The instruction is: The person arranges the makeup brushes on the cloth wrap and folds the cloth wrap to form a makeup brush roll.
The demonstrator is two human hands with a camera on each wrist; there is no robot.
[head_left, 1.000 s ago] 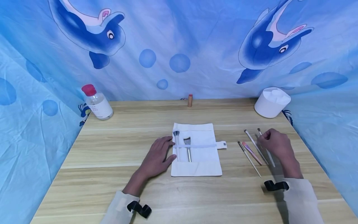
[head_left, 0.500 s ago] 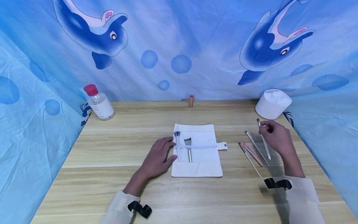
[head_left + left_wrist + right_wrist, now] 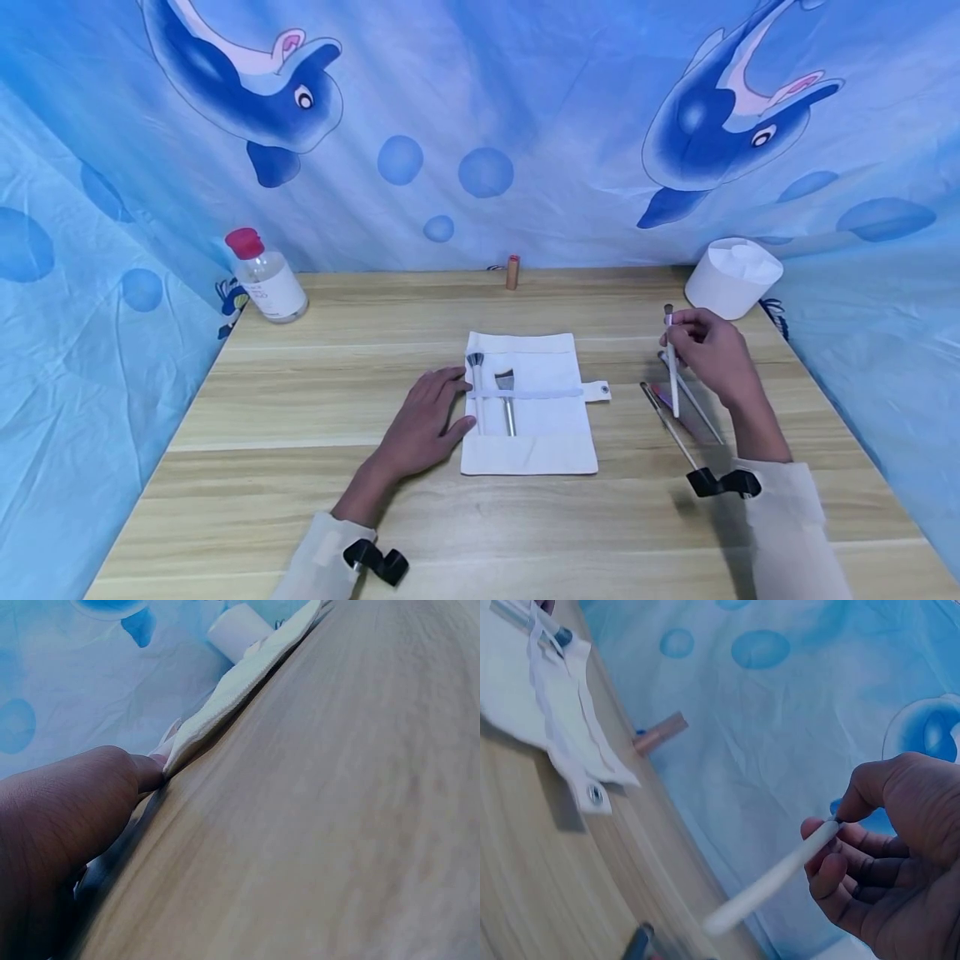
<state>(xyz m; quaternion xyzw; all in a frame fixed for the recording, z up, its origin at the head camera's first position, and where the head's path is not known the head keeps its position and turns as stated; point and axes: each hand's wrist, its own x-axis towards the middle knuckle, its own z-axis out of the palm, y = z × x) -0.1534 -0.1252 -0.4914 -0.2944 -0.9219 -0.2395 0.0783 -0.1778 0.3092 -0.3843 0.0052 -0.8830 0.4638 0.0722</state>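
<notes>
An unrolled white cloth brush roll (image 3: 551,450) lies mid-table, with a snap strap on its right side. Under its elastic band sit a white-handled makeup brush (image 3: 477,396) and a wide flat-headed brush (image 3: 507,404). My left hand (image 3: 422,425) rests at the roll's left edge; its thumb touches the cloth in the left wrist view. Held upright, bristles up, a slim white makeup brush (image 3: 672,379) is pinched between my right hand's (image 3: 716,354) thumb and fingers. Below that hand lie a white brush (image 3: 701,408), a thin dark-tipped brush (image 3: 670,429) and a mostly hidden pink brush (image 3: 660,395).
A red-capped clear bottle (image 3: 273,287) stands at the back left. By the back edge is a small copper-coloured tube (image 3: 512,273). At the back right stands a white tissue roll (image 3: 731,279). Blue dolphin-print cloth (image 3: 555,125) encloses the table's back and sides.
My right hand has picked up the white makeup brush from the table's right side, raised it and carried it left over the other brushes. My left hand has stayed on the roll's edge.
</notes>
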